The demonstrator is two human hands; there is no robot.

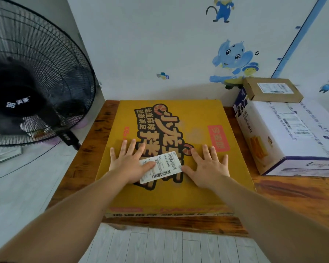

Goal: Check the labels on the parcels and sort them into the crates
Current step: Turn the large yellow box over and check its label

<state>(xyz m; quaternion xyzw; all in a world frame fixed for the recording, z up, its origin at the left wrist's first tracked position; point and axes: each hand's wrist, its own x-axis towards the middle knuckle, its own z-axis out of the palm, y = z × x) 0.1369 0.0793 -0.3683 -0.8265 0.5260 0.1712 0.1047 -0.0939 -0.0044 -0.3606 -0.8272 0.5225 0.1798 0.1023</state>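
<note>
Large yellow carton (171,114), closed, flat on the wooden bench (95,141), covering most of its left part; contents hidden. White shipping label (164,166) with barcodes on the near half of the lid, tilted.

Left hand (130,164) flat on the lid, fingers straight and spread apart, thumb laid across the label's left end. Right hand (210,166) flat on the lid just right of the label, fingers straight and spread, thumb tip at the label's right edge.

To the right on the bench: white carton (285,141), closed, with printed labels on top. Stacked on its far end: small brown parcel (272,90), closed, label facing up.

Left of the bench: black pedestal fan (36,73). Pale plank floor (160,245) at the near edge. Behind the bench: white wall (150,44) with blue cartoon stickers.
</note>
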